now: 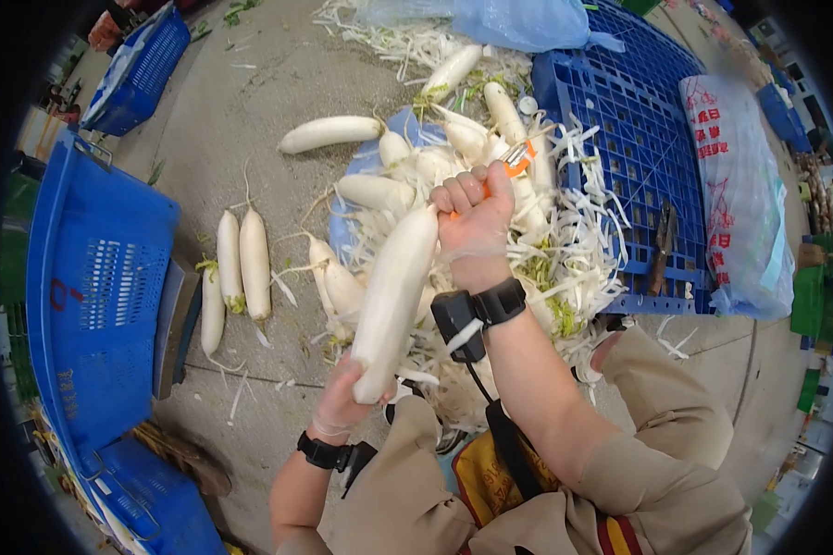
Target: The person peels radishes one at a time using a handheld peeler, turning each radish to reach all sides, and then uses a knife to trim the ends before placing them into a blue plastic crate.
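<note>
A large white radish (396,301) slants upward in front of me. My left hand (341,400) is closed round its lower end. My right hand (477,208) is closed round an orange peeler (518,160), whose head sticks out above the thumb, and the fist is beside the radish's upper end. Under and behind both hands lies a heap of white peel strips (574,268) with several radishes on it. One more radish (331,134) lies at the heap's upper left edge.
Three radishes (255,264) lie on the ground at the left, near a tall blue basket (102,296). A blue pallet (620,120) at the right bears a knife (662,248) and a plastic-wrapped bag (736,194). Blue plastic (518,20) lies at the top.
</note>
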The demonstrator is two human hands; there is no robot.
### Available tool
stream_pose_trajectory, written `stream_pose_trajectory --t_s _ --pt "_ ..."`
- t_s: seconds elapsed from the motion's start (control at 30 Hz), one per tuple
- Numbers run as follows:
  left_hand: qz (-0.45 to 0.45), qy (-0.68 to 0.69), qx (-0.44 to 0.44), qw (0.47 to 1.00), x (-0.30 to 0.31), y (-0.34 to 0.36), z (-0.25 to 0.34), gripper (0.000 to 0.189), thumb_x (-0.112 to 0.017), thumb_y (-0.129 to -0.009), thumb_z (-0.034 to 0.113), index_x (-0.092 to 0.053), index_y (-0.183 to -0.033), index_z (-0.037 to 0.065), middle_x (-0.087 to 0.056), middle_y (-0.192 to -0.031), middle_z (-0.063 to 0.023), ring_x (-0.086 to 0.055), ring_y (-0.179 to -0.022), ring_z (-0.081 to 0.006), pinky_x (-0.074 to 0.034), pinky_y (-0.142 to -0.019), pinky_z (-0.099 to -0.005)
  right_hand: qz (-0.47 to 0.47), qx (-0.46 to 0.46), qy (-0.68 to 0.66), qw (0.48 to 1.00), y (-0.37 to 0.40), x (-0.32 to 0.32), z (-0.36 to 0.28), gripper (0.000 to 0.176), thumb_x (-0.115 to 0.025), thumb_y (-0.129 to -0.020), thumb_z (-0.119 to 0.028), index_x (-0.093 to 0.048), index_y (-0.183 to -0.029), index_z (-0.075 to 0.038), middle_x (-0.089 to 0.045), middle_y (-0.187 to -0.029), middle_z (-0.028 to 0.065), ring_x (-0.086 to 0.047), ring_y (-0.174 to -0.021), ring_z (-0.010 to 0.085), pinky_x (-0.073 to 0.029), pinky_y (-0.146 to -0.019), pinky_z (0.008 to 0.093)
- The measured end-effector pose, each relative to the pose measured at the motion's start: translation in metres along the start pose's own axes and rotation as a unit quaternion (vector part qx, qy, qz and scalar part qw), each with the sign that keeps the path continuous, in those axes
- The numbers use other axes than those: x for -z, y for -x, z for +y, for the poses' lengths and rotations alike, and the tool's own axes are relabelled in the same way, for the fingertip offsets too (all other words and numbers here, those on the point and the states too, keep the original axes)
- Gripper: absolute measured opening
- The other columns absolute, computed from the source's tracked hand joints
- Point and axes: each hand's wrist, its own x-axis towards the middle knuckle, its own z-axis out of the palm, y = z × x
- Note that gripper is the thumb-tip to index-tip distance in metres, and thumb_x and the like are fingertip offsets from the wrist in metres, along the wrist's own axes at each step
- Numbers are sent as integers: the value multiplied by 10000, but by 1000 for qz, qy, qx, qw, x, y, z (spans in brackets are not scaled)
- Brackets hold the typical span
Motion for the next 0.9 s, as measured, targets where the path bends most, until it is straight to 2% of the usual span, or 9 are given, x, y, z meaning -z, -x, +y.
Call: stream_pose_trajectory --t_s 0.13,0.2,0.27,0.33,0.53,0.57,0.63,0.73,0.9 --pt "-129 209 62 967 11 -19 -9 633 -574 -801 462 -476 -1207 -13 -612 -954 -163 -614 -752 -271 -480 -520 -312 -151 -54 -170 972 9 -15 -4 357 -449 -959 -320 -369 -657 -147 -212 -514 -67 -193 -439 81 -223 -447 243" --pt "-56 -82 -44 994 11 -15 -6 630 -589 -770 465 -490 -1191 6 -616 -925 -147 -623 -776 -287 -518 -609 -357 -280 -185 -317 887 16 -27 -10 366 -420 -972 -315 -364 -653 -144 -229 -508 -68 -220 -425 65 -236 -439 231" --pt "-22 210 45 976 13 -19 -8 602 -633 -749 392 -490 -1193 10 -614 -936 -139 -625 -810 -275 -520 -722 -401 -301 -215 -319 873 27 -47 -23 374 -415 -972 -325 -360 -651 -142 -246 -512 -65 -248 -426 54 -259 -442 234" --pt "-25 221 70 973 3 -7 4 575 -659 -742 321 -492 -1197 11 -620 -946 -123 -625 -838 -258 -503 -797 -416 -141 -56 -18 988 33 -62 -41 375 -411 -973 -332 -373 -656 -135 -277 -527 -61 -277 -445 68 -273 -445 242" --pt "-104 191 1 976 77 35 -31 617 -648 -735 224 -456 -1250 -58 -560 -1158 -201 -610 -930 -287 -535 -701 -386 -142 51 251 956 -78 26 -146 302 -508 -921 -357 -545 -753 -109 -441 -571 -4 -430 -514 147 -370 -490 306" --pt "-86 220 22 971 98 31 -44 625 -657 -725 233 -458 -1246 -50 -559 -1153 -200 -609 -923 -272 -536 -693 -382 -13 16 459 888 -86 47 -142 320 -534 -897 -378 -603 -783 -87 -522 -590 28 -515 -533 193 -428 -515 345" --pt "-80 250 61 963 87 26 -44 634 -666 -715 242 -461 -1243 -42 -559 -1148 -200 -609 -915 -257 -537 -685 -379 -21 67 934 350 -80 93 -136 339 -584 -848 -381 -642 -947 -61 -651 -775 124 -632 -720 273 -494 -647 392" --pt "85 187 94 974 47 15 -31 440 -592 -769 359 -532 -1049 25 -588 -814 -99 -509 -449 -193 -411 -338 -279 46 83 893 440 -34 130 -144 297 -578 -846 -365 -641 -993 -115 -665 -864 141 -637 -806 310 -493 -708 414" --pt "180 111 48 976 59 14 -48 558 -570 -793 396 -478 -1203 28 -581 -1047 -114 -595 -867 -211 -507 -532 -301 155 74 888 426 9 154 -189 368 -567 -855 -326 -563 -1153 -109 -653 -873 190 -627 -799 346 -483 -725 425"
